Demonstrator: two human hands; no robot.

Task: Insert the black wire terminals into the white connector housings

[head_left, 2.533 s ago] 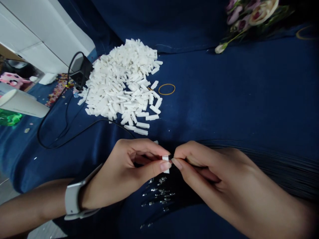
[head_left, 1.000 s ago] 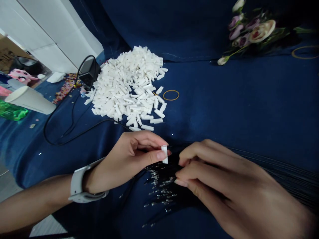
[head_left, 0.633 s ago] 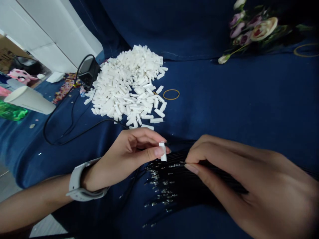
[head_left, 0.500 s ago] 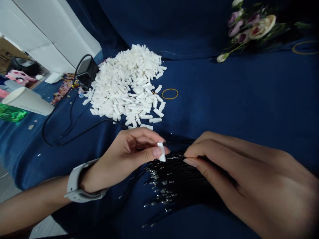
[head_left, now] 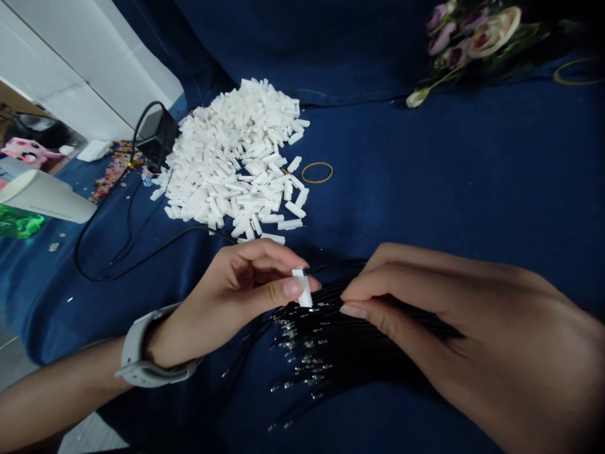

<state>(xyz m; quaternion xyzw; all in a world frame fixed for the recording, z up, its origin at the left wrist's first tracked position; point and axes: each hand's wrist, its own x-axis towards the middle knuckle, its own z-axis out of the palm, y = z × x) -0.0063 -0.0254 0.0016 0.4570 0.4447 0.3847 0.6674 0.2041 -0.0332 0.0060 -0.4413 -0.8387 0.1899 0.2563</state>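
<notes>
Logged from my remote station, head view, largest to smallest: one navy fabric cover (head_left: pixel 406 170) under everything; one bundle of black wires (head_left: pixel 363 353), too many strands for me to count, fanned in from the lower right; one heap of white connector housings (head_left: pixel 227 170), several hundred by my estimate, no exact count possible; one spray of pink and cream flowers (head_left: pixel 472 41) at the top right; one white paper cup (head_left: pixel 47 198) on its side at the far left; two hands. The right hand (head_left: pixel 449 315) has its grip nearly closed, thumb and forefinger pinching the wires. The left hand (head_left: pixel 227 302) has its grip closed on one white connector housing (head_left: pixel 304 290), the only one held, pressed between thumb and forefinger. That housing sits just left of the right fingertips, above the wire ends and close to them but not visibly touching; its long axis stands roughly upright in view, slightly tilted and crosswise to the wires, and the left hand is the nearer. Also listed: one white smartwatch (head_left: pixel 142 359) on the left wrist; one black power adapter (head_left: pixel 157 135) with its black cable (head_left: pixel 189 228); two rubber bands (head_left: pixel 316 172); metal wire terminals (head_left: pixel 297 359), dozens, uncounted.
</notes>
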